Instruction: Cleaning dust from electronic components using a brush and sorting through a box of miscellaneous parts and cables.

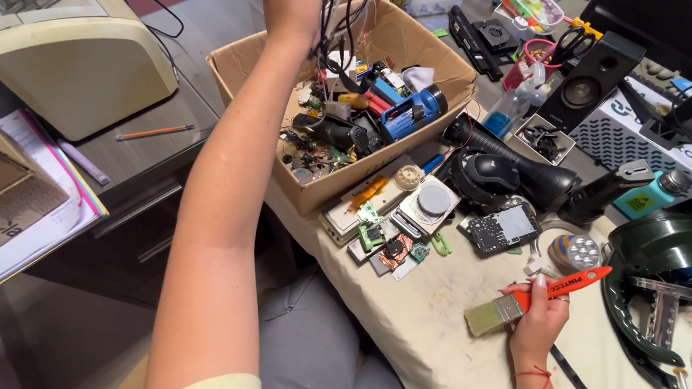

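Observation:
My left hand [292,3] is raised above an open cardboard box [246,57] at the top of the head view, closed on a bunch of dark and white wires [339,20] that hang down into the box. The box holds several electronic parts, among them a blue cylinder-shaped device [409,110]. My right hand [536,320] rests low on the cloth-covered table [425,329], gripping a paintbrush [530,295] with an orange handle and pale bristles pointing left.
Circuit boards [499,229] and small parts lie in front of the box. A black speaker [591,81], scissors [570,41], a dark green round housing [660,250] and a small multi-LED lamp [575,251] sit at right. A beige machine [71,60] and pencil [155,132] are at left.

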